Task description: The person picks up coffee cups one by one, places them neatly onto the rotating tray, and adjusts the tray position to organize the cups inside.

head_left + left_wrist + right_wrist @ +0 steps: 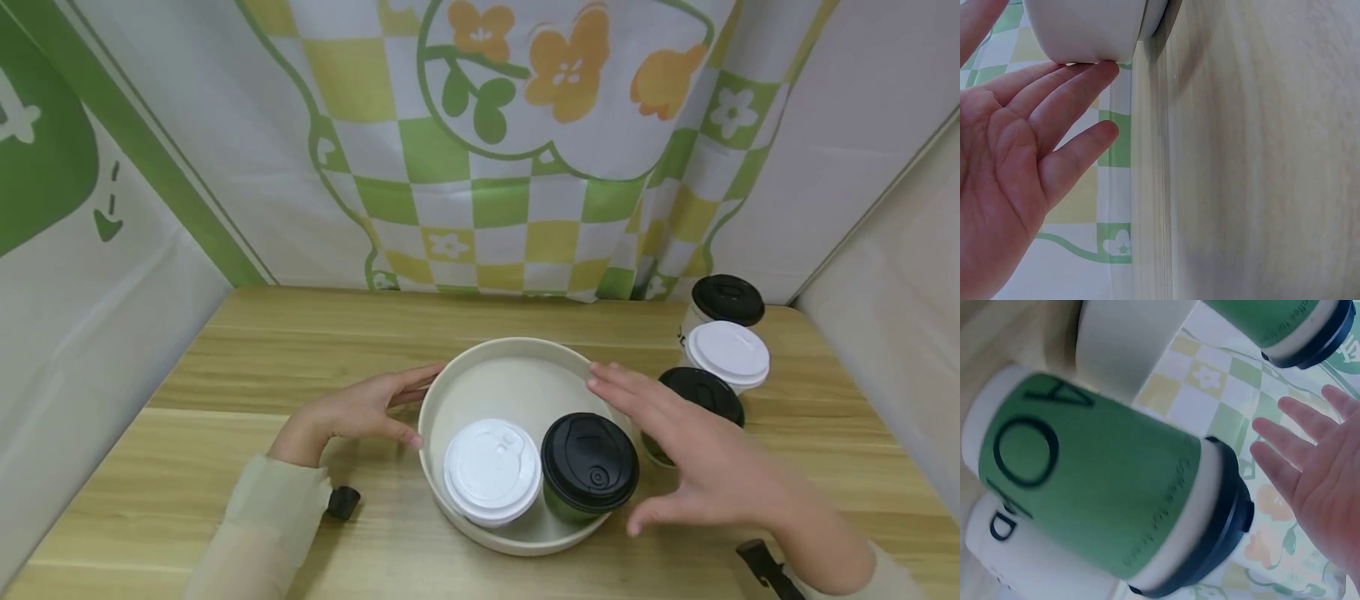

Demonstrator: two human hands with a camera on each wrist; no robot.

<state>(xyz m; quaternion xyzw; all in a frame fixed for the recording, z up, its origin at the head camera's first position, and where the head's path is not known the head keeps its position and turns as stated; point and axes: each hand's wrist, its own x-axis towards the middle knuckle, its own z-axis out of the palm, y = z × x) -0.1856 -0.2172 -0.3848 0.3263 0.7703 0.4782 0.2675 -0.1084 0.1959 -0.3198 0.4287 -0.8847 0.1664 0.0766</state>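
A round cream tray (pixel 517 354) holds a white-lidded coffee cup (pixel 491 471) and a green coffee cup (pixel 589 467) with a black lid, side by side in its near half. At the tray's left side, my left hand (pixel 367 408) has its fingers straight; in the left wrist view the fingertips (pixel 1107 70) meet the tray wall (pixel 1088 31). My right hand (pixel 697 450) hovers at the right, fingers extended and thumb spread, holding nothing. Its fingertips overlap the tray's right rim in the head view. Beneath it stands another green coffee cup (pixel 1094 475), partly hidden.
Behind that green cup, a white-lidded cup (pixel 727 354) and a black-lidded cup (pixel 726 300) line up toward the back right of the wooden table (pixel 225 350). A checked, flowered curtain (pixel 502 200) hangs along the back edge. Pale fabric walls flank both sides.
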